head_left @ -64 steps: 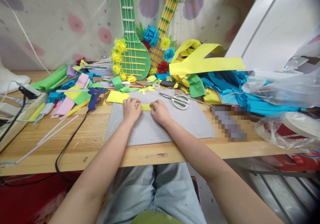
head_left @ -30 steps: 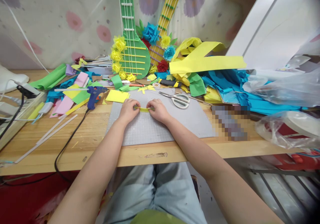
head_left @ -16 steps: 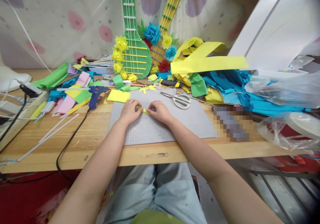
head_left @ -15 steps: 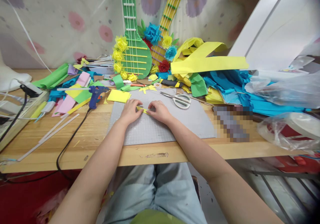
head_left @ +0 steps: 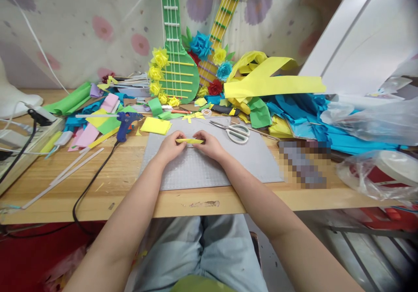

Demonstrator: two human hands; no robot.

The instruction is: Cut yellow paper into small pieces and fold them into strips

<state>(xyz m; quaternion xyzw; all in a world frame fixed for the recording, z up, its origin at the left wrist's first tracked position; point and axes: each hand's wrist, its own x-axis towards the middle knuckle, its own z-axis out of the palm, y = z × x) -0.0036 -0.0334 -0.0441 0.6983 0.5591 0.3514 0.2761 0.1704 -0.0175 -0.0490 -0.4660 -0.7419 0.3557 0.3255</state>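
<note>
A narrow folded strip of yellow paper [head_left: 190, 141] stretches level between my two hands, just over the grey cutting mat [head_left: 209, 170]. My left hand [head_left: 172, 146] pinches its left end. At the other end, my right hand [head_left: 209, 145] grips it with thumb and curled fingers. Behind my left hand lies a stack of yellow paper squares [head_left: 156, 125]. White-handled scissors [head_left: 237, 133] rest on the mat to the right of my right hand. Yellow paper cut-outs [head_left: 193, 117] sit at the mat's far edge.
A blue glue gun [head_left: 126, 125] with a black cord stands left of the mat. Green [head_left: 181, 76] and yellow [head_left: 225, 18] paper-flowered guitar shapes lean at the back. Crepe paper [head_left: 274, 83] heaps up behind; a plastic-wrapped tub [head_left: 382, 170] is at right.
My hands have moved slightly apart, and the yellow paper between them now shows as a longer, level strip. The view has shifted slightly.
</note>
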